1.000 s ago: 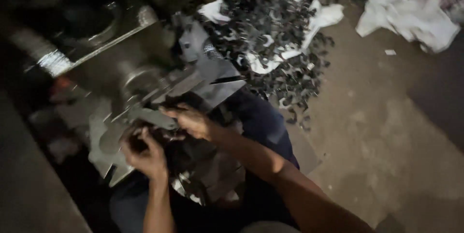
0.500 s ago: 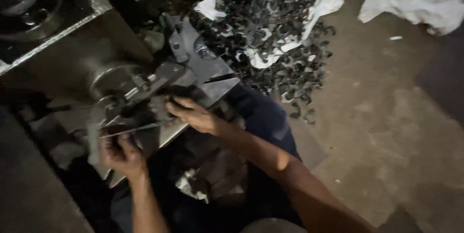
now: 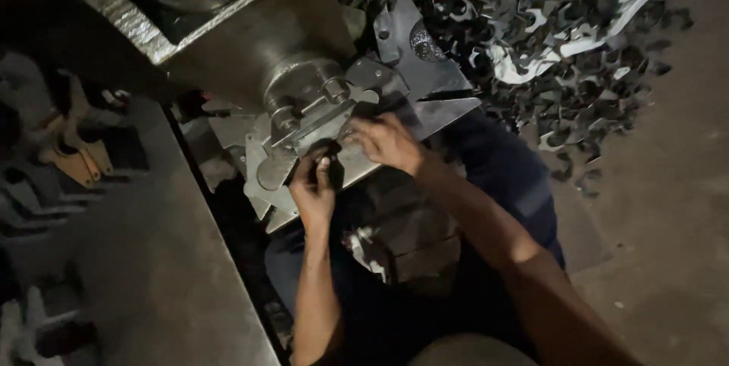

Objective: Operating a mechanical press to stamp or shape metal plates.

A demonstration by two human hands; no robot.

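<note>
A grey metal press machine (image 3: 250,39) stands in front of me, with a round die block (image 3: 304,93) over a flat steel bed plate (image 3: 433,100). My left hand (image 3: 313,187) is closed on a small dark metal piece (image 3: 332,170) at the plate's near edge. My right hand (image 3: 383,140) rests its fingers on the plate just right of the die; whether it holds a piece I cannot tell. Both forearms reach up from my lap.
A large heap of dark stamped metal pieces (image 3: 547,39) lies on white cloth (image 3: 516,62) at the upper right. A grey bench (image 3: 129,260) on the left carries several flat tan and grey parts (image 3: 72,157). The concrete floor (image 3: 668,222) is on the right.
The view has shifted, so the machine sits more to the centre. My left hand has risen toward the die and my right hand stays on the plate.
</note>
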